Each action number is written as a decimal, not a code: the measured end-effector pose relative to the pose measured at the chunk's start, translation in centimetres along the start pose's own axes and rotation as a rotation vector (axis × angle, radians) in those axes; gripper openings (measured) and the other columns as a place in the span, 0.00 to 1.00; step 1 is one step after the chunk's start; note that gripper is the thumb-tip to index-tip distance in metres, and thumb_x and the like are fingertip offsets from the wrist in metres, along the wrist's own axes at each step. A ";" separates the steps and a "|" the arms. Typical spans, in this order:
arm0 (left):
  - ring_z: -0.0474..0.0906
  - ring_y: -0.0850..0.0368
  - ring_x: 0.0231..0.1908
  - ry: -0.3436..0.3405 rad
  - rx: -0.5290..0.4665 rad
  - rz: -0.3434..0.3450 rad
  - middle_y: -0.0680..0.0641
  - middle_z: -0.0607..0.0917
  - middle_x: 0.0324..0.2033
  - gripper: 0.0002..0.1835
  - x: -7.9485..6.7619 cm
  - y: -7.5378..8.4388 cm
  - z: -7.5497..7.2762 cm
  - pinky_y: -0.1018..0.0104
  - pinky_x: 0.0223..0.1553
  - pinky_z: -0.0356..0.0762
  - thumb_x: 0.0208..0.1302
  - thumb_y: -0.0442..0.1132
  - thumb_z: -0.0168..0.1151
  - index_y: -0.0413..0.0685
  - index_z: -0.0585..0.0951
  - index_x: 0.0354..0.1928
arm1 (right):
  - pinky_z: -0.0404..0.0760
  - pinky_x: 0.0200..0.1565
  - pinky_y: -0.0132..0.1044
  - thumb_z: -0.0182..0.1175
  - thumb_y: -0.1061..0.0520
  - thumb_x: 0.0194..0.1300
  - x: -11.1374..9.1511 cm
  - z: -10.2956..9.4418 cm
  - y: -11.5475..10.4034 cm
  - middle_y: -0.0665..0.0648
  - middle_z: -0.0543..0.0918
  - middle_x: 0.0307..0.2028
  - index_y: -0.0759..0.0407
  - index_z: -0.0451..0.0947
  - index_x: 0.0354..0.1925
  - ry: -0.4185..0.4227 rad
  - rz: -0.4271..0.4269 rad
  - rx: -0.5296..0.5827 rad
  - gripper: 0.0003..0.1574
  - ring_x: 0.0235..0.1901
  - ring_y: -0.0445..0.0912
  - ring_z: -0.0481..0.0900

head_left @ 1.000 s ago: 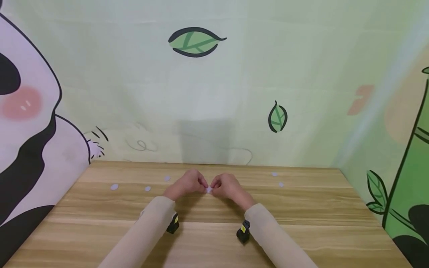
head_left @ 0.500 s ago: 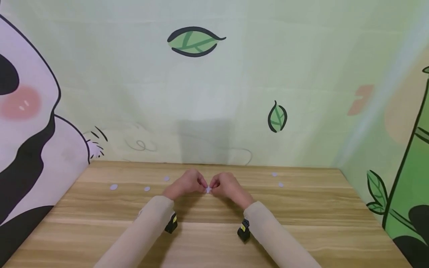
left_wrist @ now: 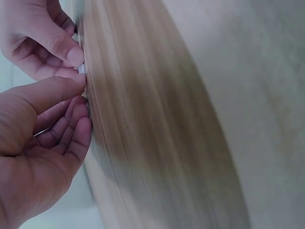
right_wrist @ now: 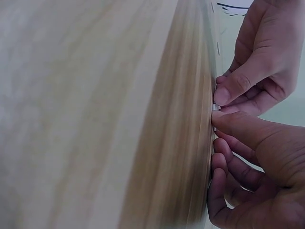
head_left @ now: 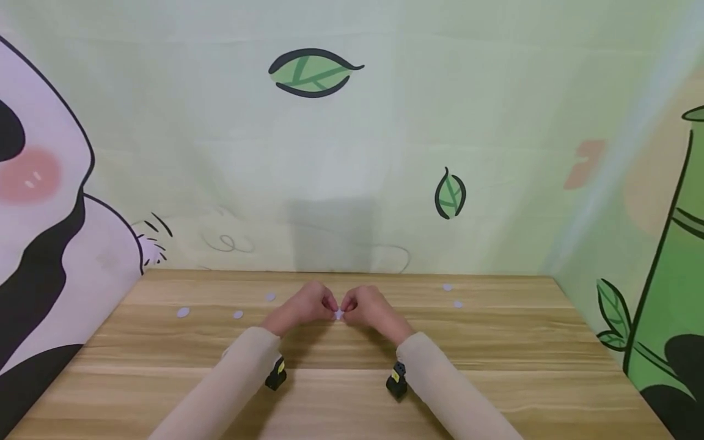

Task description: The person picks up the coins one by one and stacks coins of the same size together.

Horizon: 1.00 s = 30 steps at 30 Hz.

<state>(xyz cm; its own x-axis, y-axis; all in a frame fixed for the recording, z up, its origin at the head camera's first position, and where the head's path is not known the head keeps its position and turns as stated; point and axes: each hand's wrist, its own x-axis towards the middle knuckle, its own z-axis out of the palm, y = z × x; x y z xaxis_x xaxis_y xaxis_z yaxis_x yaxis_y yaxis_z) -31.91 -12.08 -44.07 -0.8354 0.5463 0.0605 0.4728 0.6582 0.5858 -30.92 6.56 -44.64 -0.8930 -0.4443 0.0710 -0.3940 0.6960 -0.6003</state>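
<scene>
Both of your hands meet over the far part of the counter (head_left: 341, 397), near its middle. Your left hand (head_left: 304, 305) pinches the left side of a small pale piece (head_left: 338, 315), with thumb and fingertips closed on it; your right hand (head_left: 370, 307) pinches the right side in the same way. The other fingers of each hand are bent in toward the palm. In both wrist views only a sliver of the piece shows between your thumbs, so you can't make out its full outline there.

To the left of your hands lie three pale discs: one far left (head_left: 183, 312), one nearer your left hand (head_left: 238, 315) and one a little farther back (head_left: 271, 297). To the right, well apart from your right hand, lie two more, a farther disc (head_left: 448, 287) and a nearer disc (head_left: 458, 304). Behind the counter hangs a green backdrop (head_left: 231, 146) printed with leaves.
</scene>
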 end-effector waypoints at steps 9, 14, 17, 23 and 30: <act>0.83 0.57 0.35 0.024 0.010 0.010 0.47 0.88 0.31 0.04 -1.2 0.0 -0.2 0.63 0.41 0.82 0.58 0.26 0.71 0.37 0.86 0.34 | 0.76 0.37 0.31 0.74 0.64 0.56 -0.2 -0.2 -0.5 0.50 0.85 0.27 0.60 0.85 0.33 -0.015 0.024 0.013 0.06 0.29 0.39 0.76; 0.83 0.54 0.37 0.050 0.023 -0.034 0.46 0.86 0.34 0.06 -2.4 -0.1 -1.2 0.59 0.42 0.82 0.60 0.28 0.67 0.36 0.84 0.40 | 0.75 0.37 0.31 0.74 0.63 0.56 -0.2 -0.2 -0.5 0.49 0.83 0.26 0.60 0.85 0.33 -0.016 0.026 0.006 0.07 0.29 0.39 0.75; 0.81 0.54 0.37 0.073 0.040 -0.072 0.45 0.85 0.34 0.07 -3.2 -0.3 -2.2 0.58 0.41 0.81 0.62 0.29 0.67 0.36 0.84 0.42 | 0.74 0.36 0.31 0.74 0.63 0.57 -0.1 -0.2 -0.5 0.49 0.82 0.26 0.59 0.84 0.32 -0.022 0.046 0.006 0.07 0.29 0.40 0.74; 0.79 0.52 0.39 0.092 0.084 -0.145 0.45 0.84 0.37 0.10 -5.0 -1.4 -4.4 0.56 0.42 0.81 0.64 0.30 0.67 0.34 0.83 0.46 | 0.73 0.35 0.31 0.74 0.62 0.57 -0.2 -0.1 -0.7 0.48 0.81 0.26 0.57 0.84 0.31 -0.026 0.081 0.013 0.07 0.29 0.40 0.73; 0.80 0.51 0.39 0.109 0.107 -0.167 0.44 0.85 0.37 0.11 -6.9 -3.0 -6.4 0.55 0.43 0.81 0.65 0.31 0.66 0.33 0.83 0.47 | 0.72 0.34 0.31 0.74 0.62 0.58 -0.3 -0.2 -0.8 0.49 0.80 0.27 0.58 0.84 0.32 -0.032 0.090 0.016 0.06 0.30 0.41 0.73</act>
<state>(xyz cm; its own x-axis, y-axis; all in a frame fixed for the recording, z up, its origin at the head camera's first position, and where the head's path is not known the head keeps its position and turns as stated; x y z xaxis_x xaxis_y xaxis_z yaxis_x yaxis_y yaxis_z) -29.34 -21.11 -41.05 -0.9271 0.3699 0.0606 0.3479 0.7892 0.5060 -30.38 6.21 -44.01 -0.9172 -0.3983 -0.0098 -0.3083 0.7251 -0.6157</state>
